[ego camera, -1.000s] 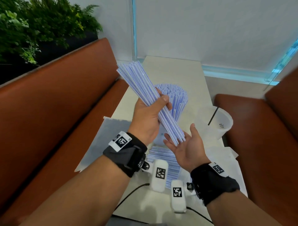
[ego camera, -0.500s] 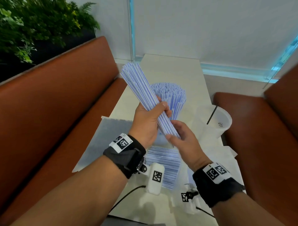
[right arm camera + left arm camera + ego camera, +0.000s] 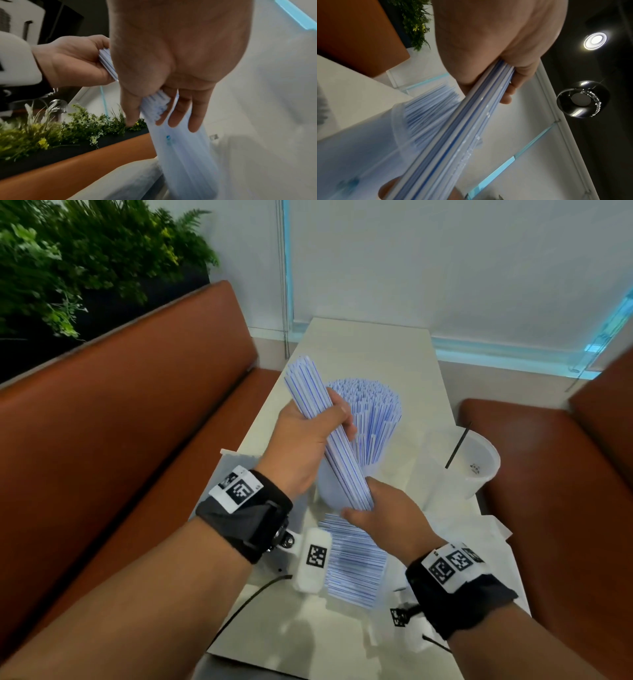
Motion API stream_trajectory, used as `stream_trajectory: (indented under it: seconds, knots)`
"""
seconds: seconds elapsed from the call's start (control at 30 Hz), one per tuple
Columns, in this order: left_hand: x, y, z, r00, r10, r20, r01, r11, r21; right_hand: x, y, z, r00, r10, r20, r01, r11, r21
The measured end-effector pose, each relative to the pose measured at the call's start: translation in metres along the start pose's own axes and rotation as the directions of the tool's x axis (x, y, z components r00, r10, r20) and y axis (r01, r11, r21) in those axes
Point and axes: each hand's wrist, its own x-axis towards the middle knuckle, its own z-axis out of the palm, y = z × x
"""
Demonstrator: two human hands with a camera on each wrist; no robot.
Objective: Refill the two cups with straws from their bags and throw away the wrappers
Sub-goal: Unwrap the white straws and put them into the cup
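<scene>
My left hand (image 3: 327,422) grips the middle of a bundle of white straws with blue stripes (image 3: 339,460), tilted steeply over the table. My right hand (image 3: 363,508) holds the bundle's lower end; in the right wrist view, thumb and fingers (image 3: 173,115) curl round the straw ends (image 3: 157,102). Behind the bundle stands a clear cup (image 3: 325,491) packed with the same straws (image 3: 373,409). A second clear cup (image 3: 483,470) at the right holds one black straw (image 3: 457,448). The left wrist view shows the bundle (image 3: 471,121) running under my left hand (image 3: 508,86).
More striped straws in a clear bag (image 3: 356,563) lie on the narrow pale table (image 3: 376,350) below my hands. A grey flat bag (image 3: 236,474) hangs over the left edge, and crumpled clear wrappers (image 3: 479,529) lie at the right. Brown benches (image 3: 137,405) flank the table.
My right hand, open palm-up under the bundle a second ago, has closed round its lower end. The bundle has swung more upright and come down toward the full cup.
</scene>
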Motion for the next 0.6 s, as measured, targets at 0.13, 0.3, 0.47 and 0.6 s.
stream_trajectory:
  seconds: [0.13, 0.3, 0.47, 0.6]
  knots:
    - [0.022, 0.026, -0.011, 0.995, 0.085, -0.045, -0.084, 0.996, 0.022, 0.006, 0.011, -0.016, 0.999, -0.031, -0.024, 0.027, 0.990, -0.138]
    - [0.042, 0.038, -0.007, 0.992, 0.095, -0.082, -0.094, 0.995, 0.018, 0.028, 0.008, -0.018, 0.997, 0.034, -0.072, -0.053, 0.961, -0.271]
    - [0.057, 0.036, 0.000, 0.956, 0.181, -0.229, -0.190, 0.982, -0.017, 0.047, 0.009, -0.017, 0.999, 0.045, 0.029, -0.036, 0.963, -0.268]
    - [0.059, 0.016, 0.003, 0.948, 0.249, -0.198, -0.234, 0.967, 0.096, 0.049, 0.014, -0.015, 1.000, 0.019, 0.023, -0.012, 0.965, -0.262]
